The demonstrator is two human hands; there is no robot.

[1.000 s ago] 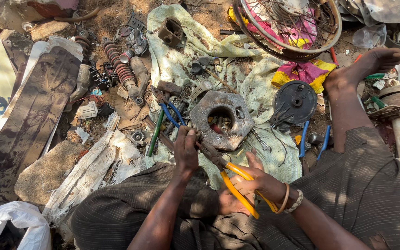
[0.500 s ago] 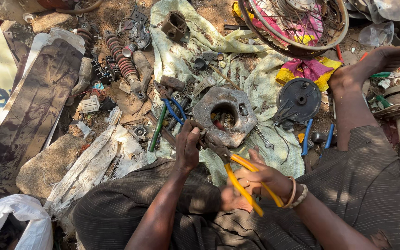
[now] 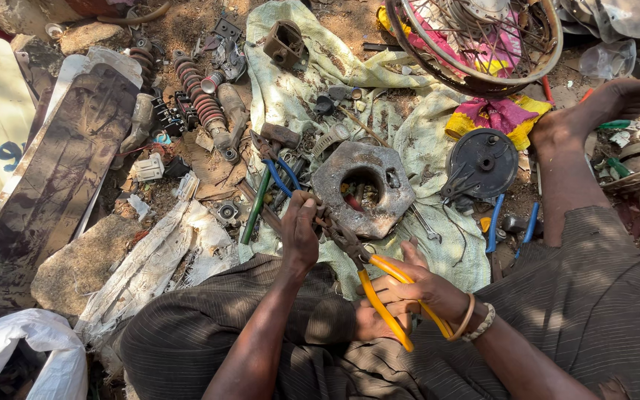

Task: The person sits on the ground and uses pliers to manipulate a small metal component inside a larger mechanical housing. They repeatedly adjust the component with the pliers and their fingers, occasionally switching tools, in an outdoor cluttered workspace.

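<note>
Left: red coil spring (image 3: 200, 104) in the dirt among loose parts, green and blue tool handles (image 3: 270, 185) on the cloth (image 3: 298, 89). Left hand (image 3: 299, 233) pinches a small part, too small to identify, at the nose of the yellow-handled pliers (image 3: 379, 285). Right hand (image 3: 416, 289) squeezes the handles, just below the grey hexagonal casting (image 3: 364, 189); wheel rim (image 3: 475, 44) top right.

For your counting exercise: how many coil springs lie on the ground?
2: a large reddish spring left of the green cloth, and a smaller spring further left. Others may be hidden in the clutter.
</note>
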